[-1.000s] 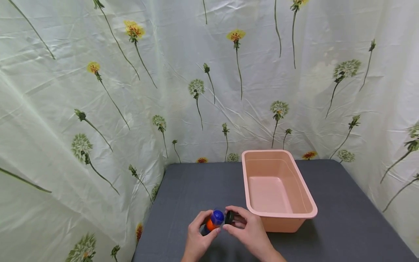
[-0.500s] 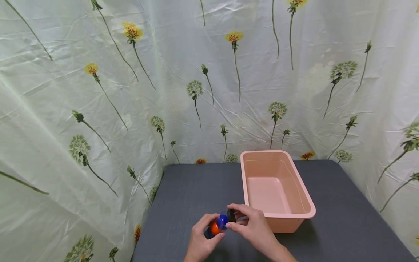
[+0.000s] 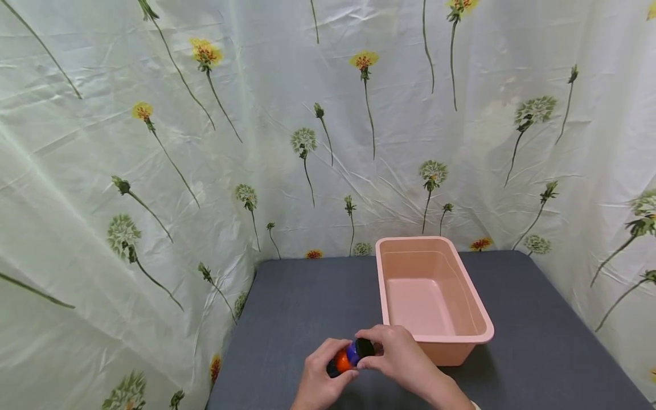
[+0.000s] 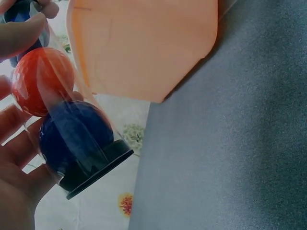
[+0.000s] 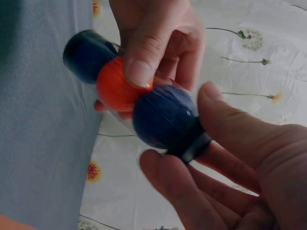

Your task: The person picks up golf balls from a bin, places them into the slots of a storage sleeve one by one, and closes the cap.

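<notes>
A clear tube [image 4: 85,91] holds an orange ball [image 5: 115,88] between two dark blue balls, one of them a blue ball [image 5: 163,115] at the right-hand end. My left hand [image 3: 323,373] grips the tube around its middle, with the thumb across the orange ball. At the tube's right end sits a black cap [image 3: 365,347], which my right hand [image 3: 397,353] pinches between thumb and fingers. The opposite end also has a dark cap [image 4: 103,167]. Both hands hold the tube tilted above the front of the table.
Behind and right of my hands, a pink plastic basin [image 3: 489,333] stands on the dark grey table [image 3: 302,307], close to my right hand. A white curtain [image 3: 277,142] printed with dandelions hangs around the table's back and sides.
The black cap, apart from the tube's end one second ago, has been brought onto it by my right hand. Both hands have shifted slightly right and down, and the tube has tilted over further.
</notes>
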A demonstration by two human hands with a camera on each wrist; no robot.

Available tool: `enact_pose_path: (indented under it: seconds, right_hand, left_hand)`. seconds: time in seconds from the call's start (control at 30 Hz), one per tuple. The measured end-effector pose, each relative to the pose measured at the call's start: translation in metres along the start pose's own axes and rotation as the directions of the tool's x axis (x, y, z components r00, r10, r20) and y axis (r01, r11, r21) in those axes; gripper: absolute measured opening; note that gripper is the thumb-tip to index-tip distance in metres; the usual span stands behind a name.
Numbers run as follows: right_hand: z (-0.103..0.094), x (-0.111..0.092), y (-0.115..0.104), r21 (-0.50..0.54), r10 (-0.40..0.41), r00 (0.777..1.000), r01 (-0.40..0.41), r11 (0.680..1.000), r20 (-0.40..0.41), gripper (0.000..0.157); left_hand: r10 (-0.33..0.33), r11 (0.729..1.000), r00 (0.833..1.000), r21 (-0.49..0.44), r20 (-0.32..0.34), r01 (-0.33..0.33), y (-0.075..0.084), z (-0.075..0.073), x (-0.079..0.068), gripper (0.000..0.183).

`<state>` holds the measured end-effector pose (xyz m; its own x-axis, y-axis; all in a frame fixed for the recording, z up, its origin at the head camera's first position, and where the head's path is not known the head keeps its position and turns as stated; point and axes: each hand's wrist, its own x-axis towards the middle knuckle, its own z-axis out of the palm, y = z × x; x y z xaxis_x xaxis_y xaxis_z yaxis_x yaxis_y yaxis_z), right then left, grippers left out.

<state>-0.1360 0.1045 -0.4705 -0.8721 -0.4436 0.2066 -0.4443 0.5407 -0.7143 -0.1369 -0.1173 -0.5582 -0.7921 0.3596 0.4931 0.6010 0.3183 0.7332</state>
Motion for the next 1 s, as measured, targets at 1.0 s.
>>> enact_pose_path:
  seconds: [1.0]
  right_hand:
    - [0.0034,0.0034,0.0022,-0.005,-0.045,0.998,0.045,0.999,-0.043,0.047]
  left_hand:
    - [0.094,0.992,0.995,0.092,-0.024,-0.092,0.0015,0.0006,0.0025,0.055]
